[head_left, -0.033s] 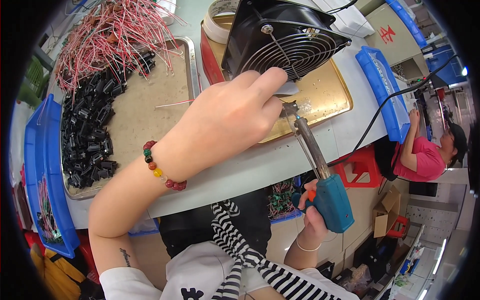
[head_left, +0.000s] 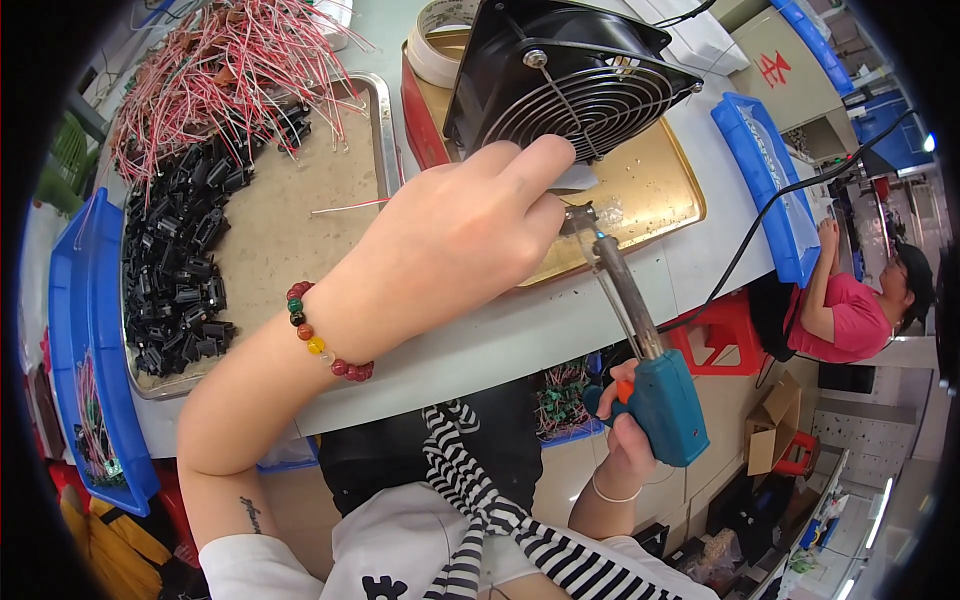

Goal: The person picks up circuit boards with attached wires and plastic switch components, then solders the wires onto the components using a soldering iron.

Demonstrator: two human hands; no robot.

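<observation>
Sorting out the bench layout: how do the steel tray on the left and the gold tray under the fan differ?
The steel tray is silvery and holds black connectors and red-white wires. The gold tray is brass-coloured, nearly bare, with a black fan standing on it. Both are shallow, rimmed and lie flat on the table.

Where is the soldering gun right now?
In the head view, right of centre: the right hand grips the teal soldering gun below the table edge, its tip up by the left hand, near the fan.

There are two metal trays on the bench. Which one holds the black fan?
The gold-coloured tray on the right holds the black fan; the silver tray on the left holds black connectors and red-white wires.
</observation>
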